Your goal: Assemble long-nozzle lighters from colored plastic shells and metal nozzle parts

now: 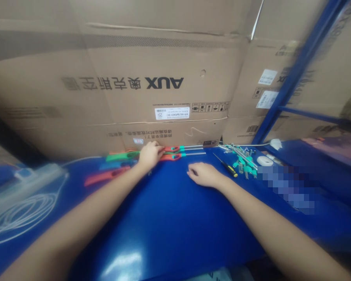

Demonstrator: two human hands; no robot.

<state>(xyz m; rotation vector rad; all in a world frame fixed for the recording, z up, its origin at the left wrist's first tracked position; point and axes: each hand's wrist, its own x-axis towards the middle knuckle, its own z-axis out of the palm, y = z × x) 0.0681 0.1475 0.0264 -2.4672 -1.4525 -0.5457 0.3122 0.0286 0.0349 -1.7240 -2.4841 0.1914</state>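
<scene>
My left hand point(149, 156) is at the foot of the cardboard, its fingers curled over a red long-necked lighter point(173, 148) with a teal collar and a thin metal tube. A second red lighter point(172, 157) lies parallel, just in front of it. Left of the hand are a green handle point(119, 156), a blue one point(107, 165) and a red one point(108, 175), all blurred. My right hand point(204, 174) rests near the blue tabletop with fingers curled in and nothing visible in them. Beside it lies a yellow-and-black screwdriver point(231, 170).
Behind stands a large cardboard wall point(119, 105). At right are a pile of teal parts with metal tubes point(245, 160), a white tape roll point(265, 161) and a blue post point(276, 105). A coiled white cable point(26, 212) and power strip point(46, 175) lie left.
</scene>
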